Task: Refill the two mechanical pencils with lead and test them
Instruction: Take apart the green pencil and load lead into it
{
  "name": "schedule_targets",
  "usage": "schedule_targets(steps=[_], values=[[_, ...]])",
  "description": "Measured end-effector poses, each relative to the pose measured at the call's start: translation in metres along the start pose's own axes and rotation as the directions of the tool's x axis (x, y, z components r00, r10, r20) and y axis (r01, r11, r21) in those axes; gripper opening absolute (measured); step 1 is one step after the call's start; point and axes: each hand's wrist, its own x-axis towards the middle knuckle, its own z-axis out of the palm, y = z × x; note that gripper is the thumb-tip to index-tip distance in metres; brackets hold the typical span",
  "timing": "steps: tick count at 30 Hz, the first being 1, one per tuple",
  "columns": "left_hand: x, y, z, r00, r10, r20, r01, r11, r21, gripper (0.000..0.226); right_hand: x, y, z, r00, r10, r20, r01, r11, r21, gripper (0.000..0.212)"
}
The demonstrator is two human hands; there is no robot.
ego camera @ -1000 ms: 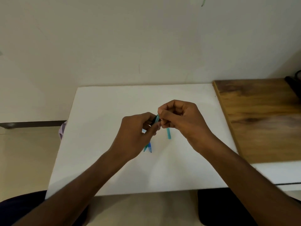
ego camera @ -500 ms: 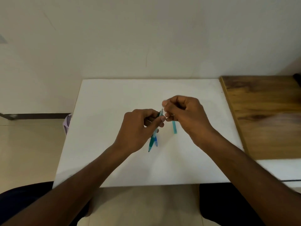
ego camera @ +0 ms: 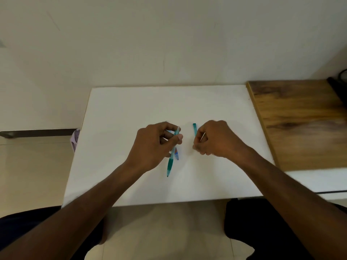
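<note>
Left hand (ego camera: 154,145) fingers pinch teal pencil (ego camera: 171,158); right hand (ego camera: 216,140) fingers curled, grip unclear, beside lead case (ego camera: 194,128). White board (ego camera: 131,109) bare beyond fingertips.

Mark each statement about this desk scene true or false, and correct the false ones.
1. The left hand holds a teal mechanical pencil. True.
2. That pencil's tip points away from the person. False: it points toward the person.
3. The two hands touch each other. False: the right hand is apart from the left.
4. A wooden board lies right of the white tabletop. True.
5. A teal lead case lies beside the right hand. True.
</note>
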Motion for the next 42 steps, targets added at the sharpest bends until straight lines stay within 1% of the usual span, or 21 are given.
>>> schedule_targets(steps=[2, 4, 10, 12, 13, 15, 17, 18, 19, 22, 27, 34, 39, 42], values=[[0.003, -0.001, 0.001, 1.0, -0.02, 0.002, 0.02, 1.0, -0.008, 0.021, 0.006, 0.003, 0.011, 0.999, 0.008, 0.053, -0.003, 0.995, -0.096, 0.021], [0.005, -0.001, 0.003, 1.0, -0.025, 0.001, 0.025, 1.0, -0.003, 0.02, 0.01, 0.005, 0.018, 0.998, 0.01, 0.058, -0.002, 0.991, -0.137, 0.024], [0.008, -0.002, 0.006, 1.0, -0.016, 0.012, 0.016, 0.999, 0.033, 0.022, 0.015, 0.009, 0.023, 0.997, 0.037, 0.071, -0.028, 0.992, -0.119, 0.031], [0.008, -0.003, 0.006, 1.0, -0.017, 0.017, 0.017, 0.999, 0.035, 0.019, 0.013, 0.01, 0.017, 1.0, 0.024, 0.014, -0.023, 0.998, -0.056, 0.028], [0.007, -0.004, 0.006, 1.0, -0.017, 0.022, 0.016, 0.999, 0.04, 0.017, 0.012, 0.01, 0.011, 0.999, 0.004, -0.04, -0.003, 1.0, 0.018, 0.023], [0.007, -0.005, 0.007, 1.0, -0.003, 0.026, 0.002, 0.998, 0.068, 0.015, 0.007, 0.007, -0.005, 0.991, -0.03, -0.133, 0.062, 0.968, 0.244, 0.014], [0.006, -0.005, 0.008, 1.0, 0.01, 0.025, -0.012, 0.995, 0.099, 0.015, 0.0, 0.001, -0.016, 0.99, -0.035, -0.135, 0.097, 0.869, 0.485, 0.012], [0.006, -0.005, 0.009, 1.0, 0.017, 0.022, -0.019, 0.993, 0.113, 0.015, -0.001, -0.001, -0.018, 0.993, -0.037, -0.108, 0.092, 0.818, 0.568, 0.013], [0.006, -0.004, 0.009, 1.0, 0.024, 0.019, -0.026, 0.992, 0.127, 0.016, -0.003, -0.004, -0.018, 0.996, -0.043, -0.074, 0.079, 0.787, 0.611, 0.014], [0.005, -0.004, 0.009, 0.998, 0.055, 0.012, -0.056, 0.987, 0.153, 0.016, -0.003, -0.006, -0.011, 0.998, -0.056, -0.006, 0.048, 0.781, 0.623, 0.018], [0.003, -0.004, 0.01, 0.992, 0.127, -0.018, -0.121, 0.973, 0.199, 0.013, -0.003, -0.005, -0.004, 0.997, -0.079, 0.027, 0.042, 0.757, 0.652, 0.014], [0.001, -0.006, 0.01, 0.988, 0.155, 0.016, -0.155, 0.967, 0.204, 0.009, -0.007, 0.0, -0.004, 0.992, -0.09, 0.092, -0.003, 0.697, 0.717, 0.014], [0.0, -0.003, 0.011, 0.987, 0.158, 0.031, -0.161, 0.969, 0.187, 0.015, -0.008, 0.006, -0.002, 0.997, -0.069, 0.032, 0.025, 0.695, 0.719, 0.011], [-0.001, -0.002, 0.014, 0.989, 0.14, 0.04, -0.145, 0.974, 0.175, 0.018, -0.006, 0.009, 0.0, 0.998, -0.055, 0.025, 0.02, 0.684, 0.729, 0.01]])
